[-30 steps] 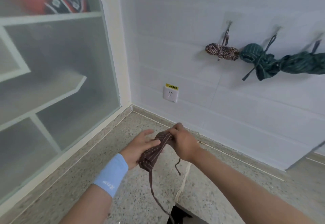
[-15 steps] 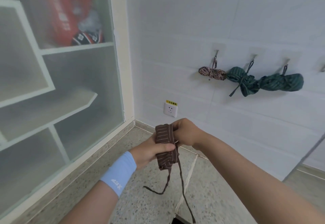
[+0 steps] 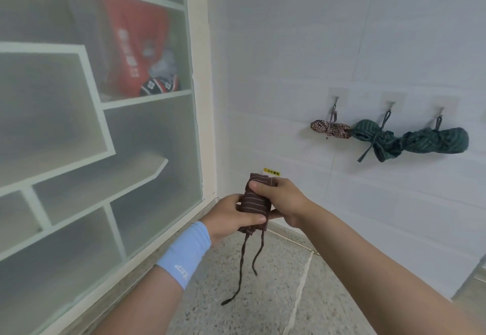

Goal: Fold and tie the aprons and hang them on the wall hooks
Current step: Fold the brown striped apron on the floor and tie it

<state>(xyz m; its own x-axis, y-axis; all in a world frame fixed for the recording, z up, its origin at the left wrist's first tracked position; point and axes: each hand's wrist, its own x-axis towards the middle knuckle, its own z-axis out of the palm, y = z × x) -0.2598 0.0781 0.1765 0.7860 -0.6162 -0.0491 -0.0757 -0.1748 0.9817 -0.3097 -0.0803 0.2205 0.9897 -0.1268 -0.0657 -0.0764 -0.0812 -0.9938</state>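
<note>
Clasping rolled apron [image 3: 254, 203] tightly: left grip [image 3: 231, 217], right grip [image 3: 282, 200].

We read "小心触电" on the small yellow rectangular sticker [image 3: 272, 172] on the white tiled wall [image 3: 289, 45]. White marks on the light-blue fabric wristband [image 3: 184, 258] and the blurred red bag [image 3: 131, 45] were illegible to us.

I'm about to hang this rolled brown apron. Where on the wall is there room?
No free hook shows: the three hooks carry the checked bundle and two green bundles, crowded end to end. Bare wall lies between the checked bundle and the corner, above the apron.
</note>
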